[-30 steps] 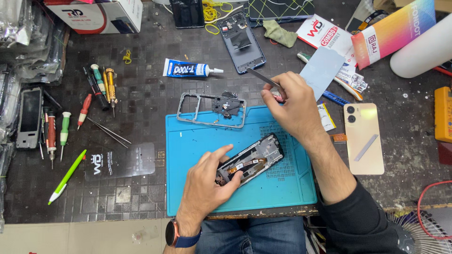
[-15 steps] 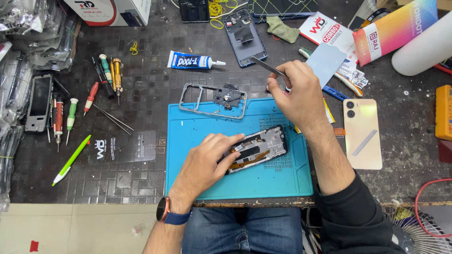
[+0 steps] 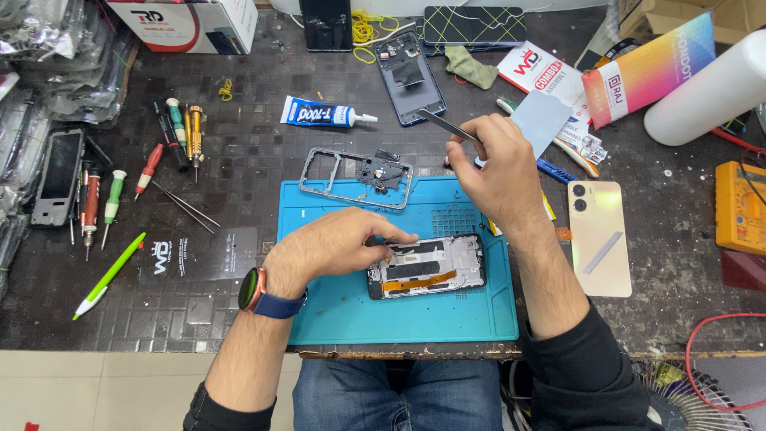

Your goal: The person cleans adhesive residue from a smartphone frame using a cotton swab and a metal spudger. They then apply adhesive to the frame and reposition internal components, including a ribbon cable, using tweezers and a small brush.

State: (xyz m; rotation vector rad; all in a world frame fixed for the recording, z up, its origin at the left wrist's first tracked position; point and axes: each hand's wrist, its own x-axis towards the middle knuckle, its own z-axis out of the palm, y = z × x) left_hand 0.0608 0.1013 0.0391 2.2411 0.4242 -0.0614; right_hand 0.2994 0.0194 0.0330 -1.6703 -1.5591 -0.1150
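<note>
An opened phone body (image 3: 435,269) with bare boards and an orange flex cable lies on the blue work mat (image 3: 335,307). My left hand (image 3: 331,243) rests on its left end, fingertips pressing the upper edge. My right hand (image 3: 491,164) hovers above the mat's top right corner, pinching metal tweezers (image 3: 440,124) that point up and to the left. A grey metal phone frame (image 3: 355,177) lies across the mat's top edge, between the two hands.
A glue tube (image 3: 323,116), several screwdrivers (image 3: 171,132) and a green pen (image 3: 108,275) lie to the left. A gold back cover (image 3: 598,237) sits right of the mat. A blue phone shell (image 3: 408,77), boxes (image 3: 638,72) and a white roll (image 3: 706,92) stand behind.
My right hand has lifted away from the mat toward the back with the tweezers. My left hand has turned the phone body flatter, level with the mat's edge.
</note>
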